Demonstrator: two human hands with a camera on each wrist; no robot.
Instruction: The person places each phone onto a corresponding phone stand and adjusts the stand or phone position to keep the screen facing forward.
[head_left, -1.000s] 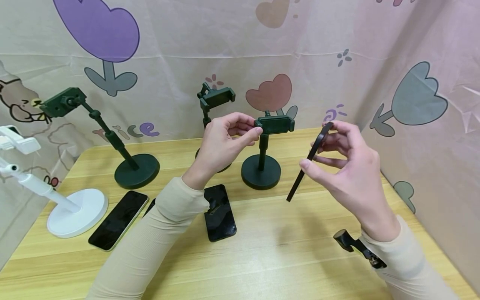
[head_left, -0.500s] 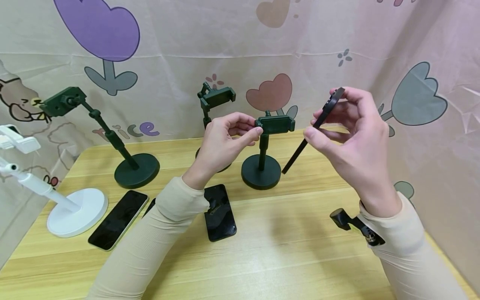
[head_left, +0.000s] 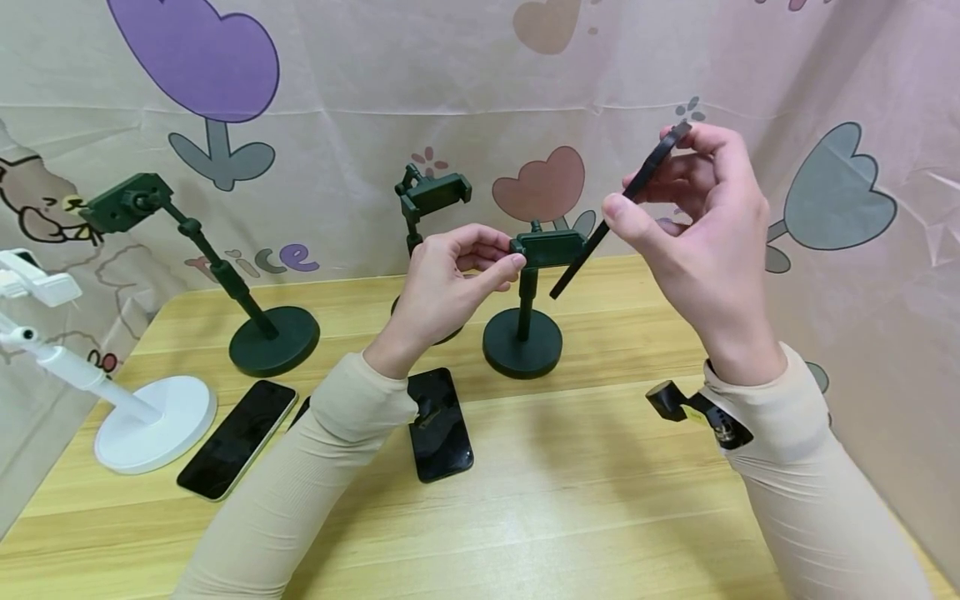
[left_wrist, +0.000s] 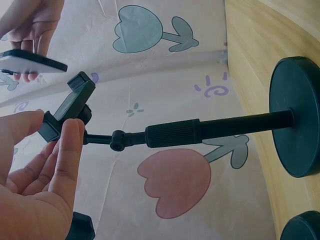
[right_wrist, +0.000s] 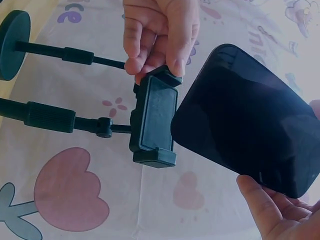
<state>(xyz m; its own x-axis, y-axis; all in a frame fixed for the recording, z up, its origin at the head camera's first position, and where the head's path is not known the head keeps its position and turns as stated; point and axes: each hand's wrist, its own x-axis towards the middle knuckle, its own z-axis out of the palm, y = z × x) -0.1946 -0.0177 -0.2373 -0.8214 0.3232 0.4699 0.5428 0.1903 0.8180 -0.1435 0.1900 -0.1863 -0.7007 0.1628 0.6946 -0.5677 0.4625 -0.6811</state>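
My left hand (head_left: 450, 283) pinches the left end of the clamp (head_left: 553, 249) on a dark green phone stand (head_left: 522, 343), between thumb and fingers. In the left wrist view the clamp (left_wrist: 70, 106) sits tilted atop its thin post. A black smartphone (head_left: 588, 252) is held up by its edges in my right hand (head_left: 708, 225), slanted, its lower end overlapping the clamp's right end in the head view. The right wrist view shows the phone's dark screen (right_wrist: 250, 120), one corner close to the clamp (right_wrist: 156, 117), which has nothing in it.
Two more green stands, one behind my left hand (head_left: 432, 195) and one at left (head_left: 273, 342), share the wooden table with a white stand (head_left: 157, 425). Two phones lie flat, one dark (head_left: 442, 433), one light-edged (head_left: 236, 437). A printed curtain (head_left: 360, 75) hangs behind.
My right hand has lifted the smartphone up and brought its lower end leftward to the clamp. The left hand and the stand have stayed in place.
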